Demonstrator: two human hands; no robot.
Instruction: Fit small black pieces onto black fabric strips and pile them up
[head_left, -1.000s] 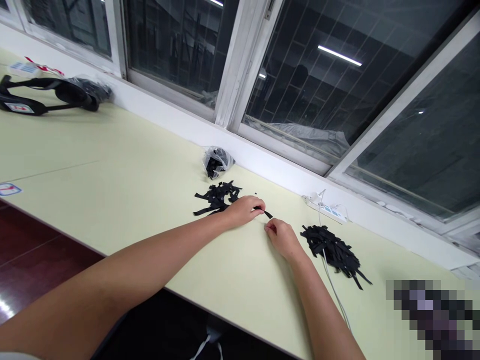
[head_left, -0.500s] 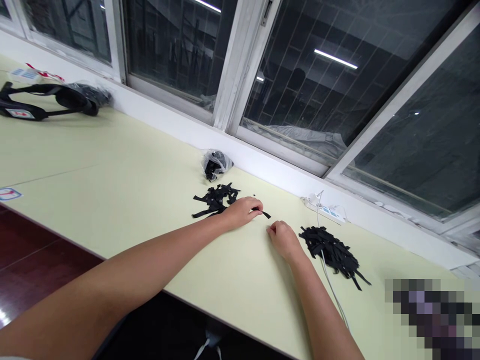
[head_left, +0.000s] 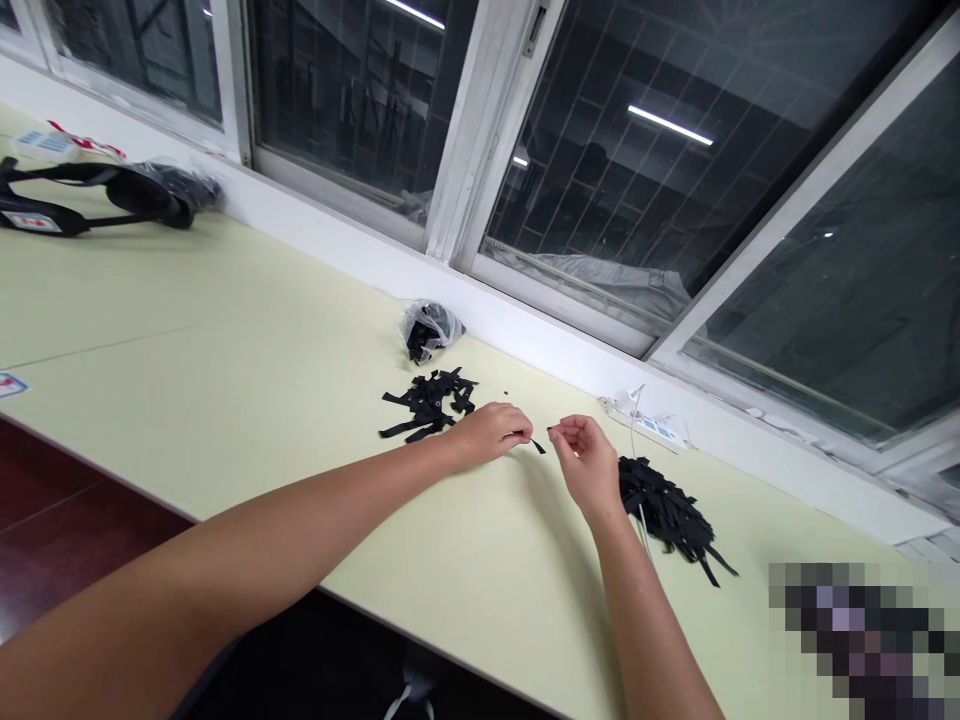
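Note:
My left hand (head_left: 491, 432) rests on the pale yellow table (head_left: 225, 350) with its fingers pinched on a short black strip (head_left: 534, 444) that sticks out to the right. My right hand (head_left: 589, 460) is raised a little off the table, thumb and forefinger pinched on something tiny and dark I cannot make out, close to the strip's free end. A loose pile of black strips (head_left: 429, 400) lies just behind my left hand. A second, bigger pile of black strips (head_left: 671, 515) lies to the right of my right hand.
A small clear bag of black parts (head_left: 429, 328) sits by the window ledge. A white power strip (head_left: 649, 425) with a cable running forward lies near the right pile. Black headgear (head_left: 90, 195) lies far left. A blurred patch covers the lower right corner.
My right hand has lifted off the table and moved up and right, now pinching near the strip's end. My left hand has stayed put with the strip.

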